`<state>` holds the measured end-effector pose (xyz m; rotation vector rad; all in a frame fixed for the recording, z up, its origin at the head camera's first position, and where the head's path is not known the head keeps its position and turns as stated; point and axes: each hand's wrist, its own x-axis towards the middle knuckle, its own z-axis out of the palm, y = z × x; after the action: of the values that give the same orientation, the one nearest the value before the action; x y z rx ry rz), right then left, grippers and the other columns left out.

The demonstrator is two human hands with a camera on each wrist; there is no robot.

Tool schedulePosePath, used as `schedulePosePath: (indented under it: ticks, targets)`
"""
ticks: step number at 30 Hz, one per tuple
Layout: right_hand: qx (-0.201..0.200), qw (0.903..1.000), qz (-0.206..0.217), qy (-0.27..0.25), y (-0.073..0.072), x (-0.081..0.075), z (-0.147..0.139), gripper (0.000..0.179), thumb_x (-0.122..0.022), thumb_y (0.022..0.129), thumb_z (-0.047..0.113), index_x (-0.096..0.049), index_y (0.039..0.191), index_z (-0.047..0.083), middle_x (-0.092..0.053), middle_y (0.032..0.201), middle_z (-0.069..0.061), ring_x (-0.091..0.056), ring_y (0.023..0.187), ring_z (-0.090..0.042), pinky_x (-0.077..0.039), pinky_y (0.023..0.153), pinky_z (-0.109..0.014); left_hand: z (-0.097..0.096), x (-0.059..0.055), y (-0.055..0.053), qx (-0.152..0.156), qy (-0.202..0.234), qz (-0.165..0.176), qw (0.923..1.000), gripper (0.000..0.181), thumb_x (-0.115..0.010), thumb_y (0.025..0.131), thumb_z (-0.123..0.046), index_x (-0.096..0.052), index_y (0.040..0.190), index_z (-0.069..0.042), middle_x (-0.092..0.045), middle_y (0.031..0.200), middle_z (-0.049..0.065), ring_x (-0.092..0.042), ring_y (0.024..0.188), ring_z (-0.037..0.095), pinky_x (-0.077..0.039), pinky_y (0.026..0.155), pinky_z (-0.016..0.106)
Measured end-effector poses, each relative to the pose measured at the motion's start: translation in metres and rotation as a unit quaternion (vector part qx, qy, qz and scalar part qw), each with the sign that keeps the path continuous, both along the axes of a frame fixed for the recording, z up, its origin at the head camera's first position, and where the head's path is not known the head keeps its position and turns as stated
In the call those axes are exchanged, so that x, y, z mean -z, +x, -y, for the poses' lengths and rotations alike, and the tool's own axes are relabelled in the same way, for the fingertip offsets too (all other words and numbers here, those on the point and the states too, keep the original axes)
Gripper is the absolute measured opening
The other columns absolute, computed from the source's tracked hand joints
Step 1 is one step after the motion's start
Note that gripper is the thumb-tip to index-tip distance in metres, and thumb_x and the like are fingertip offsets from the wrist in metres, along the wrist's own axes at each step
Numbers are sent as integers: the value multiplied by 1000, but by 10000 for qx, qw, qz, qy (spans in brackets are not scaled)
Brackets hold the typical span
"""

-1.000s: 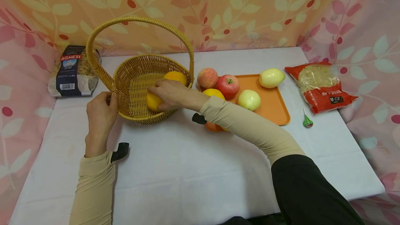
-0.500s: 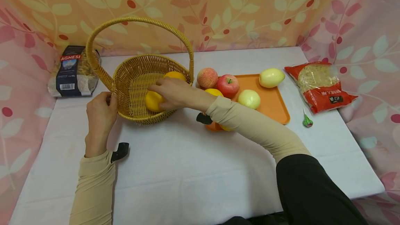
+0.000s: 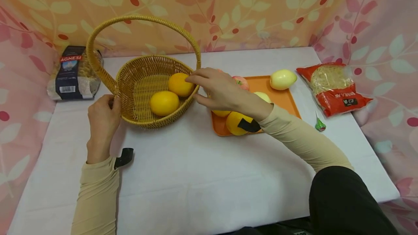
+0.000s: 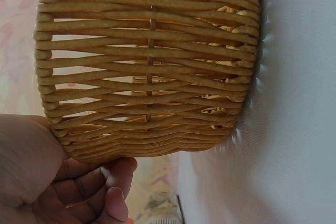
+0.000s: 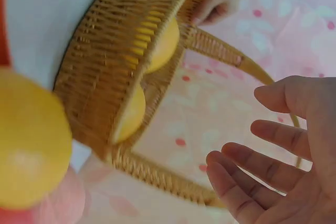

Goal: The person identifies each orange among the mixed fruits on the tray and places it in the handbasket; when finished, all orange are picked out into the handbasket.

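Note:
My left hand (image 3: 103,119) grips the left rim of a wicker basket (image 3: 126,99) that has a tall arched handle. In the left wrist view, the fingers (image 4: 119,174) curl at the woven edge. Inside the basket, two smooth yellow fruits lie side by side: a front one (image 3: 164,103) and a back one (image 3: 180,85). Over the basket's right rim hovers my right hand (image 3: 225,91), its fingers spread and holding nothing. Beneath and beyond it is an orange tray (image 3: 285,100) with a yellow fruit (image 3: 235,123), a partly hidden red apple (image 3: 241,82) and a pale round fruit (image 3: 262,96).
A pale yellow oval fruit (image 3: 283,79) sits at the tray's back edge. Farther right lie a red and clear food bag (image 3: 339,89) and a green-wrapped lollipop (image 3: 320,124). Behind the basket's left side stands a pasta bag (image 3: 73,71).
My right hand has let go of the front yellow fruit in the basket and moved right and up, out over the rim. My left hand keeps its hold on the basket.

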<state>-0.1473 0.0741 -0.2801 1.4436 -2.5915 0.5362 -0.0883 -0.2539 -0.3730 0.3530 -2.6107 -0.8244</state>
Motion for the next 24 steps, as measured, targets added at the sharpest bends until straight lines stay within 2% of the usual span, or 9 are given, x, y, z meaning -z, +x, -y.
schedulePosePath:
  ticks: [4,8,11,19,24]
  targets:
    - [229,9994,-200,-180,4,-1,-25,37,-64,89,21,-65,124,9,-65,124,-9,-63,96,-21,-53,84,-37,0,0,0,3,7,-44,10000,34,-50,98,-17,-67,105,11,-66,86,28,-57,73,35,-37,61,33]
    - [479,9987,-178,-43,8,2,-49,40,-66,88,22,-63,126,8,-64,125,-13,-59,116,-30,-50,96,-45,0,1,1,6,16,-40,10000,34,-50,98,-17,-67,105,11,-66,85,28,-57,73,35,-36,61,33]
    - [540,9984,-137,3,14,7,-66,43,-67,87,21,-62,127,5,-62,127,-16,-58,117,-33,-47,100,-47,-1,1,0,-8,17,-32,10000,34,-50,98,-18,-67,105,11,-66,85,27,-57,73,35,-37,61,34]
    - [603,9971,-365,286,33,34,-103,51,-70,85,29,-59,129,6,-57,132,-21,-59,107,-37,-49,92,-49,-1,-1,0,-31,65,13,10000,34,-49,98,-18,-67,107,10,-67,89,28,-58,76,34,-36,61,29]
    - [531,9970,-325,469,45,53,-117,58,-72,83,33,-55,134,13,-53,135,-22,-56,113,-36,-49,92,-51,-1,-1,0,-52,99,26,9999,34,-49,98,-17,-67,107,10,-68,91,28,-60,78,36,-38,64,32]
